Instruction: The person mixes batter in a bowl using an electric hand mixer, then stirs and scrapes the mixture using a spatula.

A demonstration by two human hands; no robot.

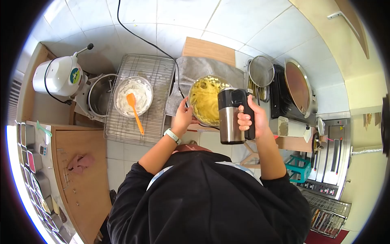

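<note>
Right hand (258, 116) is wrapping its fingers tightly round the black handle of a silver-and-black hand mixer (232, 124), which is hanging over the right side of a bowl (190, 95); the mixer's body is hiding its working end. Left hand (183, 118) is curving against the bowl's near left side, thumb and fingers apart; some fingers are hidden, so cannot tell whether they are pinching the wall. Yellow mixture (205, 101) is lying lumpy along the far edge, smoother toward the middle. Bowl is resting at the near edge of a gray towel (185, 73). A black cord (151, 43) is running down past the bowl's left. Farther left, a second bowl (150, 91), smeared with white, is sitting on a wire rack (156, 69), an orange spatula (135, 110) leaning out over its near rim. Beyond that, a white stand mixer (57, 79) is standing. Right of the towel, a round sieve (261, 71) is lying near a large round pan (298, 87).
</note>
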